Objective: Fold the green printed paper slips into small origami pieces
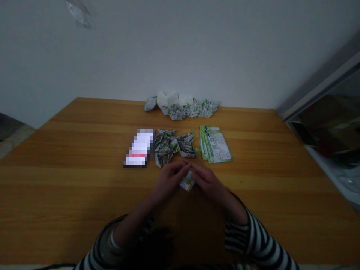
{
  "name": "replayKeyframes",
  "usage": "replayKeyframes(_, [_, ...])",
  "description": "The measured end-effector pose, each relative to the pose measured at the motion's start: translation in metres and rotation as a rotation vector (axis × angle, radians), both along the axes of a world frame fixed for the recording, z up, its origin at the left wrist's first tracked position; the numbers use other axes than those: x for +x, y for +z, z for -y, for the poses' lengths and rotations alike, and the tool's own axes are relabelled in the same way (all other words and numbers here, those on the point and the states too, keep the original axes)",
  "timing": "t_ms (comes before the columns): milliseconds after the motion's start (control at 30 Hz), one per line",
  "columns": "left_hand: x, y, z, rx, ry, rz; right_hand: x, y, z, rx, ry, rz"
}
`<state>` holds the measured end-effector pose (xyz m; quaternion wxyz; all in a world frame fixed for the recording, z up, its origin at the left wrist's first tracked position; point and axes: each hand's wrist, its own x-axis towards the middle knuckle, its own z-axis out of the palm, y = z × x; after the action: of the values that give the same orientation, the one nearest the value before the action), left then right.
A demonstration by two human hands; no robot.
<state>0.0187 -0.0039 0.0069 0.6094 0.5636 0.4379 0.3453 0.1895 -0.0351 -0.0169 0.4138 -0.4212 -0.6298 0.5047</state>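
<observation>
Between my two hands is a small folded piece of printed paper (186,182), white with green and orange print. My left hand (172,179) pinches its upper left side with thumb and fingers. On the other side, my right hand (208,180) grips the paper's right edge, the fingertips of both hands almost meeting at the top. Just beyond the hands lies a cluster of folded paper pieces (176,144) in the same kind of print. To the right of that cluster sits a fanned stack of green and white printed leaflets (218,146).
A phone (139,148) with a lit, blurred screen lies left of the folded pieces. Along the wall (180,48) stands a row of joined folded papers (191,108), some plain white. The wooden table (84,180) ends at the right beside a shelf (334,123) with dark items.
</observation>
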Motion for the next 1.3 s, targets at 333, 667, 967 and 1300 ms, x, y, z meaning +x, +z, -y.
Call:
replayKeyframes(333, [-0.007,-0.002,-0.004,0.099,0.002,0.158,0.007,0.005,-0.006,-0.120,-0.185,-0.216])
replayKeyframes(667, [-0.018,-0.004,-0.007,0.392,-0.040,-0.115,0.027,0.016,-0.008,0.100,0.007,-0.022])
replayKeyframes(967, [-0.012,-0.002,0.000,0.409,-0.023,-0.091,0.023,0.006,-0.008,0.141,-0.283,-0.069])
replayKeyframes(1300, [-0.003,-0.001,0.000,0.071,0.185,0.006,0.019,0.008,-0.008,0.081,-0.371,-0.136])
